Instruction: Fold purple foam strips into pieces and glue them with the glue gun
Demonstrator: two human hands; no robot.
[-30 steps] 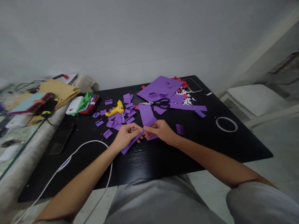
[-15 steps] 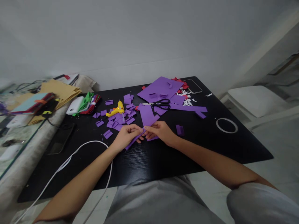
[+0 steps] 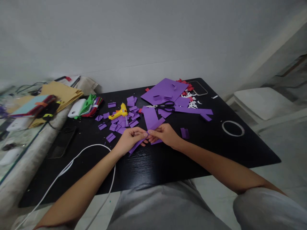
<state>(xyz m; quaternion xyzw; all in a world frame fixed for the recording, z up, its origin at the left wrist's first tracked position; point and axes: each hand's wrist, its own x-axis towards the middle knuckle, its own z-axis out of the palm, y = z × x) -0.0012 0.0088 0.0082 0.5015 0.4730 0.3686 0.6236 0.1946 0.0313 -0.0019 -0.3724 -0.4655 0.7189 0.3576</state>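
My L hand [image 3: 130, 138] & R hand [image 3: 166, 134] both pinch the purple strip [image 3: 156, 125], thumbs on top, tips v. close together mid-strip; far end pokes out beyond R fingers, nr end slants past L thumb twd me.

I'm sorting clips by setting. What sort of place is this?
Probably an indoor craft workspace, perhaps at home: scissors, a yellow glue gun and folded purple pieces are spread over a black table.
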